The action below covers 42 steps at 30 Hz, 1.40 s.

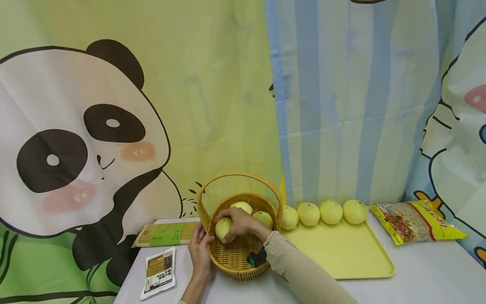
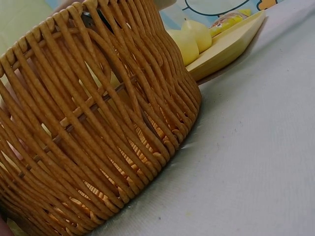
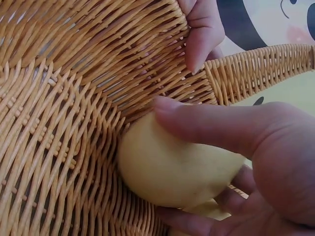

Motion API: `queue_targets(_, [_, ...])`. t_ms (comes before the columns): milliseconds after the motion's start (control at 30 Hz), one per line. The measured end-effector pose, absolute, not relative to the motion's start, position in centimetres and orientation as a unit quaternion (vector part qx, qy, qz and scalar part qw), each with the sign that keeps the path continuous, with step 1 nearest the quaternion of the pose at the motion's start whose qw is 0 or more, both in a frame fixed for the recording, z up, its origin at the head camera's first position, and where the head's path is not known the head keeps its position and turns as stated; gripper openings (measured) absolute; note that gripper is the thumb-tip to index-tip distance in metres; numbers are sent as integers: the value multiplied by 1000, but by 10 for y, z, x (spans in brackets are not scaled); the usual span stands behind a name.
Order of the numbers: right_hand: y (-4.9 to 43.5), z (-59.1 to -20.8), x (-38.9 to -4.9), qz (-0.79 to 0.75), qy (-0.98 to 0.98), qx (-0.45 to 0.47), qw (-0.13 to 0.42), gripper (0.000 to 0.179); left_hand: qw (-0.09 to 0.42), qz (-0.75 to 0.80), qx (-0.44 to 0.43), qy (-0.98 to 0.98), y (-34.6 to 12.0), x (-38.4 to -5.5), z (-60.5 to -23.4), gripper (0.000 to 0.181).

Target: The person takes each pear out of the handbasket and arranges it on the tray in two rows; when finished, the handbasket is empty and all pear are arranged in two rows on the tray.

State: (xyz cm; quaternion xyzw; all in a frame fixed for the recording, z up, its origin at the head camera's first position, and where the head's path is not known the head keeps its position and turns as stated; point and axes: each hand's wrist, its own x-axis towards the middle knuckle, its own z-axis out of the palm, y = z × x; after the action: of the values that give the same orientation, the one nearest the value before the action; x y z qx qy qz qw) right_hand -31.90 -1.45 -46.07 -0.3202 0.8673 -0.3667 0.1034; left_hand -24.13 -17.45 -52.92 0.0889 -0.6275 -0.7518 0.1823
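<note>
Panda curtain point(image 1: 152, 105) behind the bench point(image 1: 421, 274); my left hand point(image 1: 201, 253) grips the basket point(image 1: 237, 272) (steady helps), right hand point(image 1: 240, 221) holds a fruit point(image 1: 223, 228). I'd squeeze lightly.

"How's the left arm from where you stand?"
"Bare forearm point(image 1: 196, 282) stretched forward, left grip point(image 1: 201, 250) bent closed, its thumb point(image 1: 207, 240) angled inward."
"And the right?"
"Sleeved forearm point(image 1: 303, 266) slanting in toward the left side. Its right grip point(image 1: 240, 220) is farther forward, holding: long thumb point(image 3: 211, 123) along one side, curved fingers point(image 3: 194, 223) on the other."
"Do they touch each other?"
"No, but they're near, just a small gap between."
</note>
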Motion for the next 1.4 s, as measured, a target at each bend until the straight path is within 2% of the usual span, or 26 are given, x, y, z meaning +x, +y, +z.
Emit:
queue_targets(200, [-3, -457, -308, -385, 855, -325, 123, 65, 182, -746, 91, -634, -173, -240, -531, 67])
queue_targets(433, [20, -448, -286, -452, 836, -303, 77, 62, 177, -744, 96, -637, -171, -237, -532, 66])
queue_targets(733, [68, -447, -250, -583, 768, -258, 63, 55, 173, -744, 105, -636, -171, -236, -534, 66])
queue_targets(933, [94, -437, -229, -603, 754, -253, 62, 56, 169, -744, 105, -637, -172, -238, -533, 66])
queue_targets(1200, [121, -424, -222, -608, 745, -269, 58, 57, 171, -747, 94, -635, -174, -238, -529, 65])
queue_targets(1400, [147, -411, -224, -583, 759, -289, 29, 54, 173, -746, 91, -637, -174, -240, -527, 66])
